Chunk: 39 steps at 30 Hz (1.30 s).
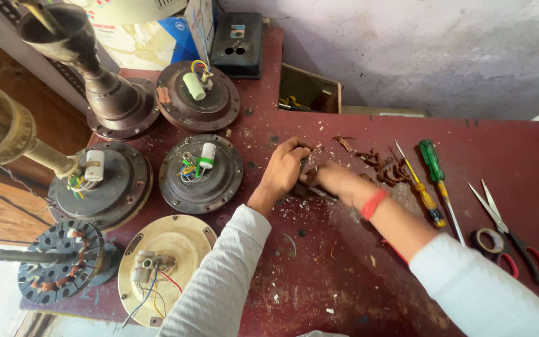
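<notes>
Fingers (294, 150) of my left hand (282, 171) and my right hand (338, 181) clench one small dark part (304, 187), mostly hidden, low over the maroon tabletop (344, 274). Dark fan motor housing (201, 173) just left; scissors (513, 234), green-handled screwdriver (439, 178), copper wire scraps (382, 165) right.

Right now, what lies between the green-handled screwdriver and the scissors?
In the head view, only bare red tabletop lies between the green-handled screwdriver and the scissors.

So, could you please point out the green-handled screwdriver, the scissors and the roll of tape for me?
green-handled screwdriver (432, 160), head view, on its green handle.
scissors (491, 208), head view, on the blades near the pivot.
roll of tape (489, 240), head view, on its ring.
</notes>
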Available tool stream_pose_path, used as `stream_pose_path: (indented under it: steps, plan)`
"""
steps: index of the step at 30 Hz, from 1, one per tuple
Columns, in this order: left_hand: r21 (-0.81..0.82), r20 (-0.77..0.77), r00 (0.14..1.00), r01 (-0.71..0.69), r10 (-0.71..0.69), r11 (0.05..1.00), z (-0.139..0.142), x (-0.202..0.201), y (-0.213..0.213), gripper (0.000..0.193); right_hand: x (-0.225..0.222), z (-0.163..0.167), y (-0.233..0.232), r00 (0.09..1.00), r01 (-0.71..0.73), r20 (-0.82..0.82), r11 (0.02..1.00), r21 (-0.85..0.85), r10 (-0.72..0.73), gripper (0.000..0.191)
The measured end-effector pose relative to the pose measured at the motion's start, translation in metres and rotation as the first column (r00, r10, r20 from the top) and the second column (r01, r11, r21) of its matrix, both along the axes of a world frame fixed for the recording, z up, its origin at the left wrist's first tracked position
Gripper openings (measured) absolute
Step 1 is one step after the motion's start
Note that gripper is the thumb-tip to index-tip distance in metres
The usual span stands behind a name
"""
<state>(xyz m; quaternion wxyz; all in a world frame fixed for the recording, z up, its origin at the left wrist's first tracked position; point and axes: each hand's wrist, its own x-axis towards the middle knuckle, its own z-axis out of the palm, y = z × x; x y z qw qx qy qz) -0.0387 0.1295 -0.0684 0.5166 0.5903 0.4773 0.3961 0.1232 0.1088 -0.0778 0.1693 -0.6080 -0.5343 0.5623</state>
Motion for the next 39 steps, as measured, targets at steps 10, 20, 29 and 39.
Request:
stream_pose_path:
  steps: [10, 20, 29, 39]
  plan:
    - [-0.073, 0.059, 0.998, 0.022, -0.018, 0.997, 0.005, -0.003, -0.004, 0.03, 0.003, -0.008, 0.004, 0.961, 0.048, -0.262, 0.986, -0.161, -0.089, 0.021]
    - [-0.053, -0.033, 0.998, 0.056, -0.057, 0.997, 0.011, -0.004, -0.009, 0.034, -0.016, -0.023, -0.056, 0.779, -0.423, 0.625, 0.686, 0.592, -0.059, 0.016]
    - [-0.003, 0.034, 0.983, 0.178, -0.178, 0.984, 0.012, -0.009, -0.009, 0.034, 0.005, -0.015, -0.024, 0.88, 0.206, -0.393, 0.961, -0.186, -0.265, 0.021]
    - [0.008, 0.016, 0.986, 0.165, -0.165, 0.986, 0.013, -0.011, -0.009, 0.035, -0.021, 0.0, -0.082, 0.866, -0.272, 0.483, 0.684, 0.677, -0.133, 0.014]
